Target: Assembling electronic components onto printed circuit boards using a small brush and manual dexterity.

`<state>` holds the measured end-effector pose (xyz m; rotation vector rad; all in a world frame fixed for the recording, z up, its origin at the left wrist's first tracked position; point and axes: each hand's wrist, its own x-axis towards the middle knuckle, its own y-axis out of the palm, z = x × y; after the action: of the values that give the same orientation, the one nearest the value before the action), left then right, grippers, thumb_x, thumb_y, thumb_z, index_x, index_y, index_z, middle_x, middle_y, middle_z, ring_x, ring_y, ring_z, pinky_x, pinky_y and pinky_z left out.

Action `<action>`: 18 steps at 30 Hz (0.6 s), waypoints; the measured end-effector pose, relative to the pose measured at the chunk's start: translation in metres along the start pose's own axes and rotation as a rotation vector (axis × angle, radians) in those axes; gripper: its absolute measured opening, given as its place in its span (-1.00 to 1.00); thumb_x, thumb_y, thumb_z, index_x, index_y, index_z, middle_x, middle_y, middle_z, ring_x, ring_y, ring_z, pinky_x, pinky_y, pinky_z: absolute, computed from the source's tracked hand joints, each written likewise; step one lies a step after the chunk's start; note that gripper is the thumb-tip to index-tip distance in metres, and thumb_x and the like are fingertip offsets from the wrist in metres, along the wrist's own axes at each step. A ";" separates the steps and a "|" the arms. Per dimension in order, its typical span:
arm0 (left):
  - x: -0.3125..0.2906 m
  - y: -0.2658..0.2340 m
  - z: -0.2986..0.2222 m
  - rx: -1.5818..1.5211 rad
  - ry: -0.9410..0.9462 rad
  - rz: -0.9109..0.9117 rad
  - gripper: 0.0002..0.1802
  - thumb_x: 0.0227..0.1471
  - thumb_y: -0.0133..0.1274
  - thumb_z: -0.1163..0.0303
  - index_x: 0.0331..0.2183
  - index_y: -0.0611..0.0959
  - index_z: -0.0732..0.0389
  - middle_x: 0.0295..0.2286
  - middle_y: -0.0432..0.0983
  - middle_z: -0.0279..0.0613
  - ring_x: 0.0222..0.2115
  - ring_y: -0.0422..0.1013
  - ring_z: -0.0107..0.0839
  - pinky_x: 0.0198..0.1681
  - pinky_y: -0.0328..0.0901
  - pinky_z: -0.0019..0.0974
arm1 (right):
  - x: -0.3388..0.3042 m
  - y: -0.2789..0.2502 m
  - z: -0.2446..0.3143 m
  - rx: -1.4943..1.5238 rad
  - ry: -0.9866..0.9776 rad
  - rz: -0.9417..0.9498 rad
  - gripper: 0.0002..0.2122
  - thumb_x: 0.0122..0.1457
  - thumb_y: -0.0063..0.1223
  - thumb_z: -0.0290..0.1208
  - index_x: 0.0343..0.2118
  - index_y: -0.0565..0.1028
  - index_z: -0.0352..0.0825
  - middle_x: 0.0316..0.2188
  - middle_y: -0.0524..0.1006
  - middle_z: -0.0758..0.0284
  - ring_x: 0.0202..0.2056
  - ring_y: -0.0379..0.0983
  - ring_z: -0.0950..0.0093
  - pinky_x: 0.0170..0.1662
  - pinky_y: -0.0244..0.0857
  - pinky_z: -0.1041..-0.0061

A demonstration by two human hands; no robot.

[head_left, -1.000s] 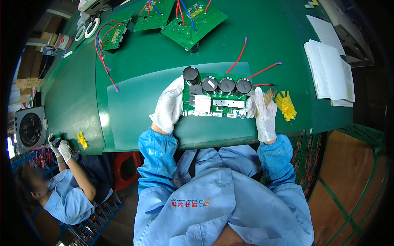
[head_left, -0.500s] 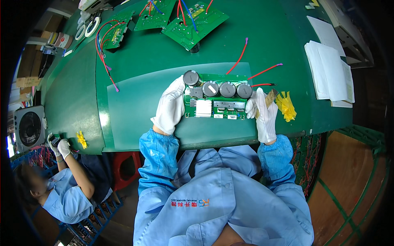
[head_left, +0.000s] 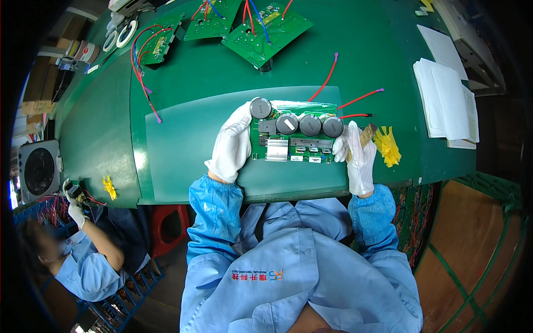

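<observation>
A green circuit board (head_left: 282, 145) is held up before me over the table, its component side showing. Several black round capacitors (head_left: 310, 125) stand on it, with a silver finned heat sink (head_left: 277, 150) below them. My left hand (head_left: 231, 142), in a white glove, is closed on the board's left edge. At the right edge the gloved fingers of my right hand (head_left: 360, 161) grip the board. A brown flat piece, perhaps a brush (head_left: 367, 134), sticks out of that hand; its other end is hidden. Red wires (head_left: 326, 77) run out from behind the board.
Wired circuit boards (head_left: 266, 38) lie at the far side of the green table (head_left: 366, 33). Yellow strips (head_left: 387, 146) sit right of my right hand, papers (head_left: 444, 100) further right. Tape rolls (head_left: 127, 34) are far left. A co-worker (head_left: 91, 261) handles a small board near a fan (head_left: 40, 171).
The board in my hands has tilted slightly, and light now glints along its top edge and heat sink. My grip looks the same. The co-worker's hands have shifted on their part.
</observation>
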<state>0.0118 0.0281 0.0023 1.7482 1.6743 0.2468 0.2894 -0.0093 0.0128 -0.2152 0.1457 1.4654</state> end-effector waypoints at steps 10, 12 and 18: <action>-0.001 -0.003 0.000 -0.080 0.018 0.082 -0.49 0.36 -0.13 0.41 0.25 0.37 0.45 0.22 0.35 0.01 0.25 0.28 -0.19 0.39 0.09 -0.17 | -0.001 0.005 0.001 0.020 -0.042 -0.055 -0.55 0.49 -0.14 -0.10 -0.39 0.56 -0.40 -0.60 0.54 0.35 -0.64 0.36 0.64 -0.56 0.16 0.61; -0.001 -0.006 0.002 -0.049 0.042 0.082 -0.40 0.31 -0.04 0.34 0.27 0.33 0.44 0.22 0.34 0.05 0.26 0.28 -0.14 0.39 0.10 -0.10 | -0.002 0.007 0.003 0.022 -0.042 -0.052 -0.55 0.49 -0.14 -0.11 -0.32 0.59 -0.43 -0.60 0.54 0.35 -0.64 0.36 0.64 -0.56 0.16 0.61; 0.001 -0.012 0.006 -0.110 0.069 0.117 -0.44 0.29 -0.03 0.42 0.25 0.38 0.43 0.17 0.41 0.00 0.21 0.32 -0.20 0.36 0.14 -0.14 | -0.002 0.005 0.005 -0.007 -0.023 -0.051 -0.53 0.50 -0.17 -0.10 -0.14 0.61 -0.49 -0.60 0.54 0.32 -0.62 0.36 0.64 -0.54 0.17 0.61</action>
<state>0.0061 0.0260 -0.0093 1.7747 1.5775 0.4482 0.2840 -0.0094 0.0179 -0.2059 0.1160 1.4169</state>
